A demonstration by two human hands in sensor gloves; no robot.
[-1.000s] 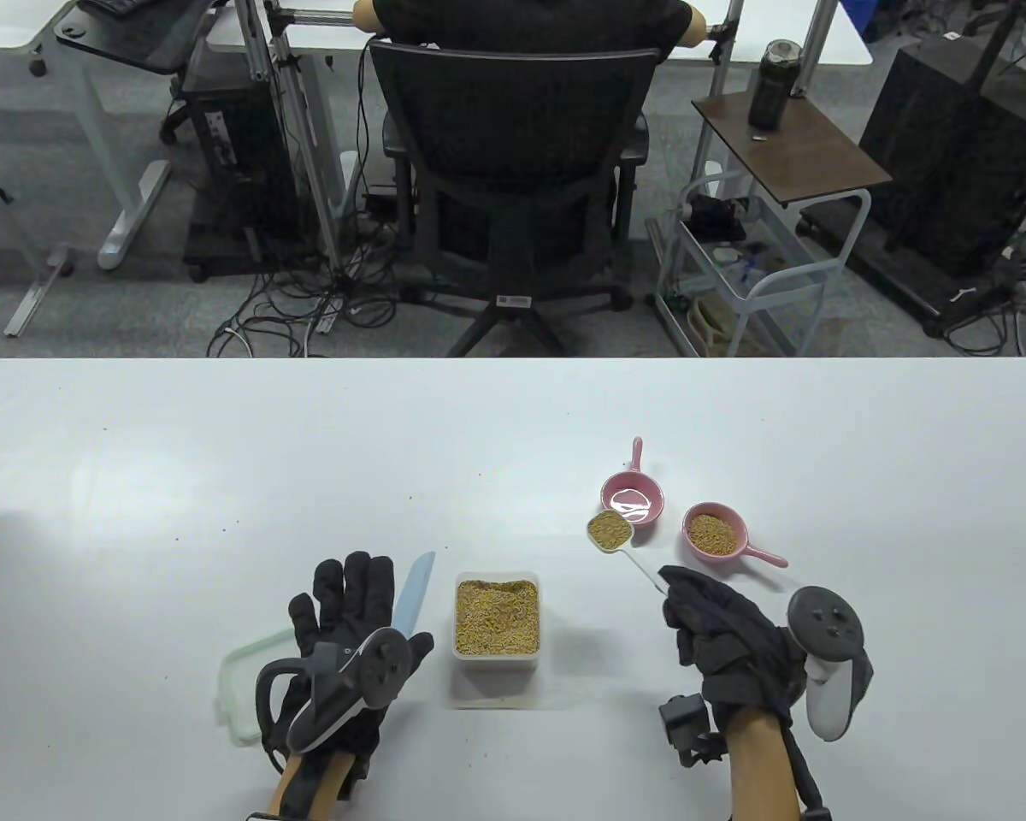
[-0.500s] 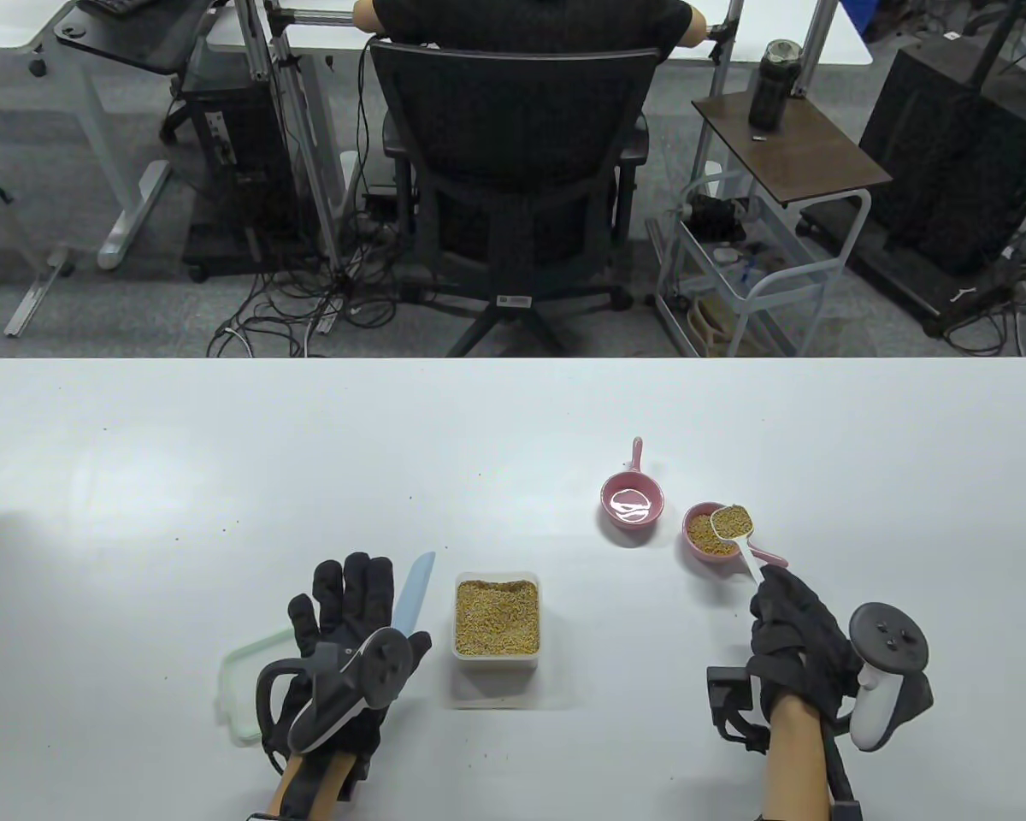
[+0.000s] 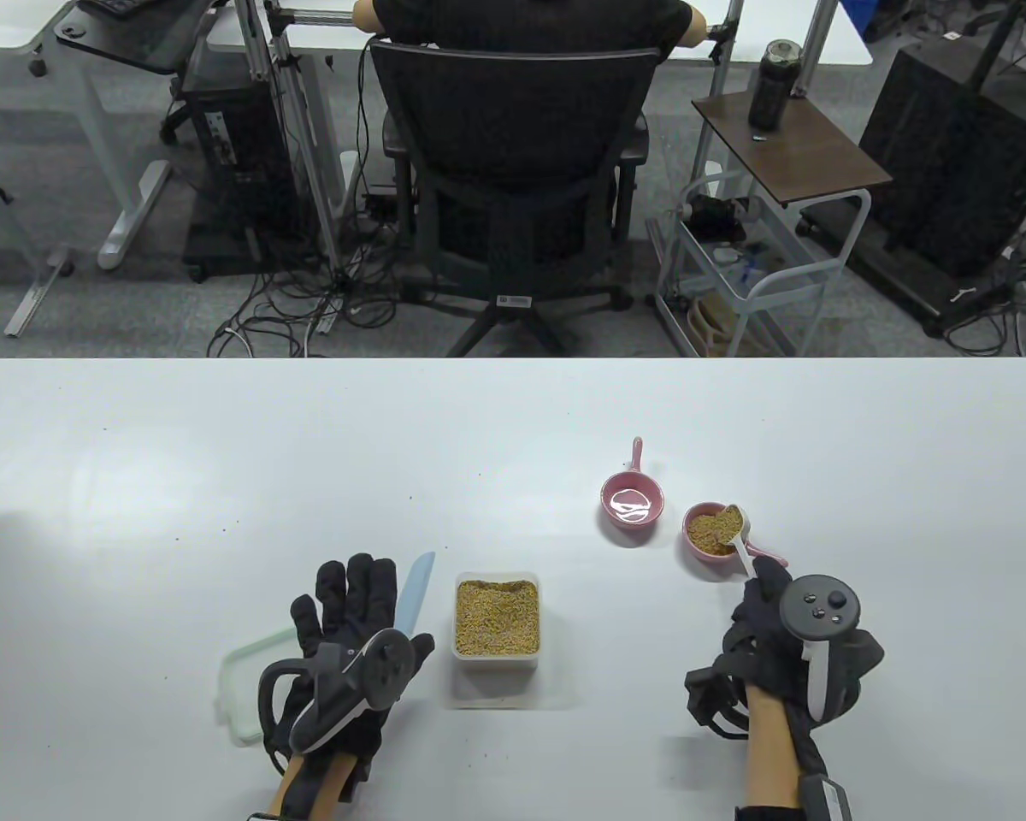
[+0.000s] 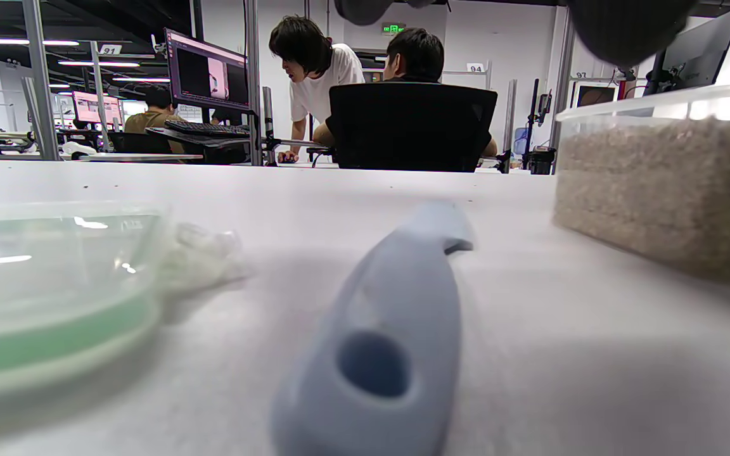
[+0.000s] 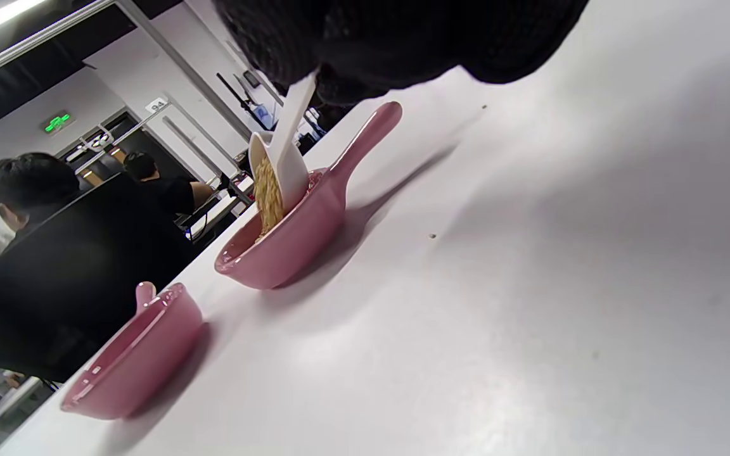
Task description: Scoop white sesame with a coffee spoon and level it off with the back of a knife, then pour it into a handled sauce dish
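Note:
My right hand pinches the handle of a white coffee spoon. The spoon is tipped over the right pink handled sauce dish, and sesame slides from its bowl into the dish. A second pink dish to the left holds no sesame. A clear tub of sesame stands at centre. My left hand lies flat and open on the table over the pale blue knife, whose blade sticks out past the fingers.
A clear lid with a green rim lies left of my left hand. Loose sesame grains are scattered on the white table. Beyond the far edge stand an office chair and a seated person's back.
My right hand carried the full spoon from beside the left dish over to the right dish, then rolled so the spoon tips and sesame pours out. The left hand stayed put.

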